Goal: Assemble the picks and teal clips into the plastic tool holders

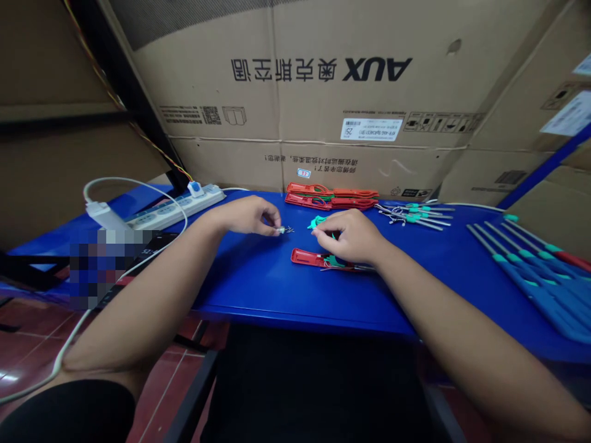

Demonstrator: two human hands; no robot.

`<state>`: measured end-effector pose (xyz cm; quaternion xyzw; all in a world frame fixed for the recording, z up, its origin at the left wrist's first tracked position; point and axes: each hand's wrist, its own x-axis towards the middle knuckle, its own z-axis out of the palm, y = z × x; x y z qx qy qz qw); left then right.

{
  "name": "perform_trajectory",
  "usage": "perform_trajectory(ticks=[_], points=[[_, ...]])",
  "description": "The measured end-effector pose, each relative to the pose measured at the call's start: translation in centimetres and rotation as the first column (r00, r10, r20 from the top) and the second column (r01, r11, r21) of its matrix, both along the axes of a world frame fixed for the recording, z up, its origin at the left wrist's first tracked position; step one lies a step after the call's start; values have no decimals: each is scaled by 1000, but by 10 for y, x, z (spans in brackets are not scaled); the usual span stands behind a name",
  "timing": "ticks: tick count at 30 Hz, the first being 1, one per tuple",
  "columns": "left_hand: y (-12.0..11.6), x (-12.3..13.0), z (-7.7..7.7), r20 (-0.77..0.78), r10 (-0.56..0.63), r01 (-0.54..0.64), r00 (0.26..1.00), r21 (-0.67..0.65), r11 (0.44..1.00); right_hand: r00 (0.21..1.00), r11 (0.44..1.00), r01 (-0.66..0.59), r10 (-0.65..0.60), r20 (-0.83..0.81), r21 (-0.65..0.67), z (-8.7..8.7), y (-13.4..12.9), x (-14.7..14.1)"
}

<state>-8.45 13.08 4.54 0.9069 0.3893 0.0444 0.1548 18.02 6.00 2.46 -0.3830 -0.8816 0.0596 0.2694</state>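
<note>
Left hand (249,215) — grip pinched on small metal part (282,229); right hand (348,237) — grip closed on teal plastic piece (318,221).

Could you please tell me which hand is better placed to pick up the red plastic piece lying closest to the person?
Probably the right hand: it sits right next to the red plastic piece, while the left hand is farther away, pinching a small metal part.
</note>
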Motion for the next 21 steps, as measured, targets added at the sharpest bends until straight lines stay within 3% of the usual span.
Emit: perform_trajectory(ticks=[3, 7, 13, 21], points=[[-15, 17, 1, 238, -165, 161, 957, 37, 986, 999, 999, 4, -6, 47, 39, 0, 0, 0], [-25, 31, -2, 297, -353, 314, 887, 171, 934, 989, 998, 3, -12, 151, 60, -1, 0, 0], [-25, 34, -8, 242, -405, 346, 882, 251, 904, 973, 996, -15, -5, 229, 85, -2, -3, -3], [-27, 36, -6, 188, -403, 352, 896, 254, 901, 973, 994, -57, 34, 230, 94, -1, -5, -2]])
